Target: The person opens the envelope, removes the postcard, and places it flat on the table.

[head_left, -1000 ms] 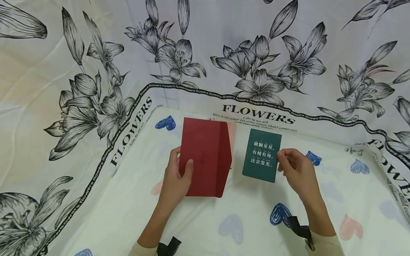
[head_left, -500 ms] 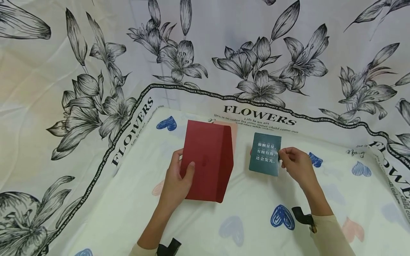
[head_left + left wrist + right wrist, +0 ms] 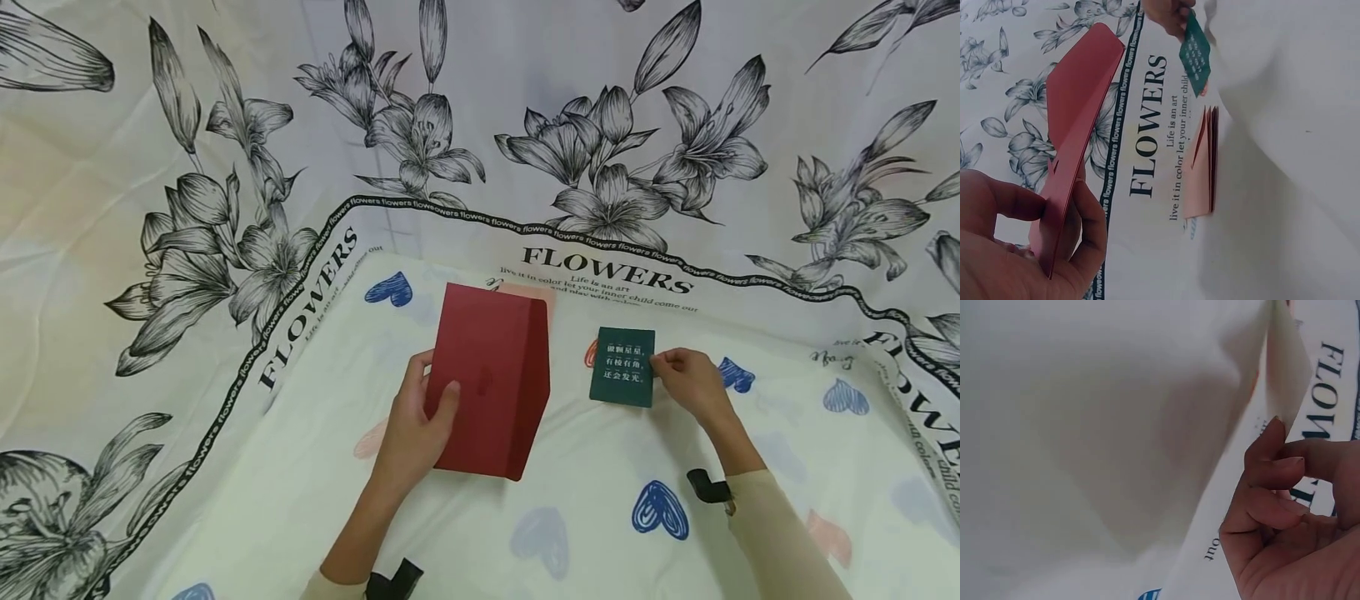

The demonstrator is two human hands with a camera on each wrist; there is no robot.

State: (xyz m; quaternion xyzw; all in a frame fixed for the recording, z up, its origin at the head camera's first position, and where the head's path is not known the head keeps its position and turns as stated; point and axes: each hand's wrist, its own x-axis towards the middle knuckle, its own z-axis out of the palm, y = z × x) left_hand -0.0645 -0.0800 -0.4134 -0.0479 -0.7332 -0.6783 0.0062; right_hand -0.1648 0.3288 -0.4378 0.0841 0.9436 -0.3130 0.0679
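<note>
My left hand (image 3: 420, 425) holds a red envelope (image 3: 487, 379), its thumb on the face towards me and its fingers behind. The envelope's pointed flap is on the right side. In the left wrist view the envelope (image 3: 1082, 106) is seen nearly edge-on, its flap standing out. To the right, my right hand (image 3: 693, 379) pinches the right edge of a small dark green card (image 3: 624, 367) printed with three lines of white Chinese text. From the right wrist, the card's pale back (image 3: 1288, 375) shows past the fingertips.
Pink folded papers (image 3: 1197, 187) with several dark red edges lie on the cloth, mostly hidden behind the envelope in the head view. The white tablecloth (image 3: 465, 533) bears printed hearts and a FLOWERS border. Black straps (image 3: 708, 486) hang at both wrists.
My right hand has carried the green card away from me and lower, tilting it briefly on the way. The red envelope has shifted slightly right and leaned a little clockwise in my left hand.
</note>
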